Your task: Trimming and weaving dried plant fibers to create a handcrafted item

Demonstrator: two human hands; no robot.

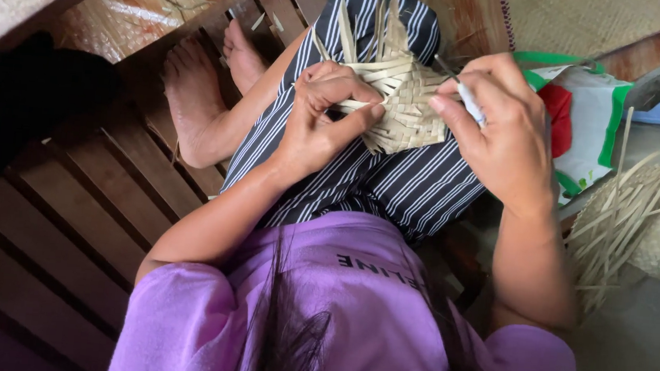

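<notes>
A small woven piece (403,96) of pale flat straw strips rests on my lap, over striped dark trousers (394,179). Several loose strip ends stick up from its top. My left hand (322,117) grips the woven piece at its left side, thumb pressed on the front. My right hand (495,120) is at the piece's right edge and pinches a thin white tool (468,102) whose tip points into the weave.
I sit on a dark slatted wooden bench (64,218); my bare feet (199,90) rest on it at the left. A bundle of straw strips with a woven item (645,221) lies at the right. A red, green and white bag (582,128) is behind my right hand.
</notes>
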